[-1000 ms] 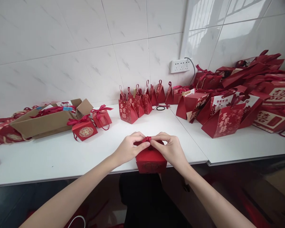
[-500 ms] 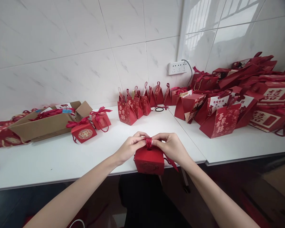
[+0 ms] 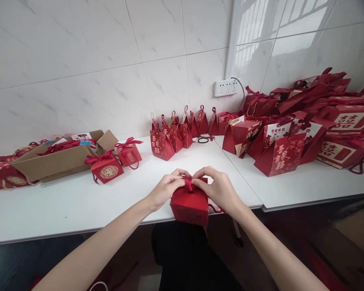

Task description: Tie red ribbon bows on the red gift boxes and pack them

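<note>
Bright light shines off the wall (image 3: 170,52), top right, but it is very dark under the counter (image 3: 79,206).

The white counter (image 3: 79,208) carries a carton (image 3: 60,165), ribboned boxes (image 3: 109,172), peaked boxes (image 3: 166,146), a black ring (image 3: 203,142) and, at its front edge, a red box (image 3: 189,207).

From the head, we look forward and down, close over the flat white table (image 3: 130,184), toward the glossy white-tiled wall (image 3: 109,60).
</note>
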The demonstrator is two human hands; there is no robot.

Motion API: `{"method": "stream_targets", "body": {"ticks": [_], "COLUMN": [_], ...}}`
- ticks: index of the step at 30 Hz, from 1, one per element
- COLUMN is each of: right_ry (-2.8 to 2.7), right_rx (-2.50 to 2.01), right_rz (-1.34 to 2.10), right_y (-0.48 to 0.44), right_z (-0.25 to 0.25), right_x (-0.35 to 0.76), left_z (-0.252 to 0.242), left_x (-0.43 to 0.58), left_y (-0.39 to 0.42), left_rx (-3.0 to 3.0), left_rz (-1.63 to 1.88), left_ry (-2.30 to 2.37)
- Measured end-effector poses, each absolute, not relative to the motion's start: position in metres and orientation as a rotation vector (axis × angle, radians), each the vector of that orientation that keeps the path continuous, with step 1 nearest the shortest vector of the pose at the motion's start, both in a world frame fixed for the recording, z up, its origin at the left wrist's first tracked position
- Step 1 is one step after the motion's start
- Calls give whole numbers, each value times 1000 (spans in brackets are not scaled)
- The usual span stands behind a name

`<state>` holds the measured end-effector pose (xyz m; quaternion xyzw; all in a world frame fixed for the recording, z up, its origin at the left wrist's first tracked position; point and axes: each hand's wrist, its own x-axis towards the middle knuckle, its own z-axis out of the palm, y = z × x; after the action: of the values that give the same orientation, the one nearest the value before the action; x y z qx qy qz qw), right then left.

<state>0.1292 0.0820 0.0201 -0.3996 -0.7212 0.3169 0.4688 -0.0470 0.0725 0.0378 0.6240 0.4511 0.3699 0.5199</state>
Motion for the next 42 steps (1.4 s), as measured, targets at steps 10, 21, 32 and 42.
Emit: {"method": "stream_targets", "body": {"ticks": [10, 21, 32, 42], "right_ry": [-1943, -1974, -2104, -2187], "right_rx": [-834, -886, -835, -867], "right_rz": [154, -43, -119, -347], "right_y": [54, 63, 67, 49], "right_z": [21, 15, 23, 27], "right_x": [136, 127, 136, 159], "left_z": [38, 35, 30, 21], "left_x": [-45, -44, -44, -54], "left_y": [72, 62, 55, 44], "left_rx": [1439, 1552, 1793, 2071], "left_rz": [925, 1032, 1163, 1263], "left_ry": [1092, 1140, 1395, 1516]}}
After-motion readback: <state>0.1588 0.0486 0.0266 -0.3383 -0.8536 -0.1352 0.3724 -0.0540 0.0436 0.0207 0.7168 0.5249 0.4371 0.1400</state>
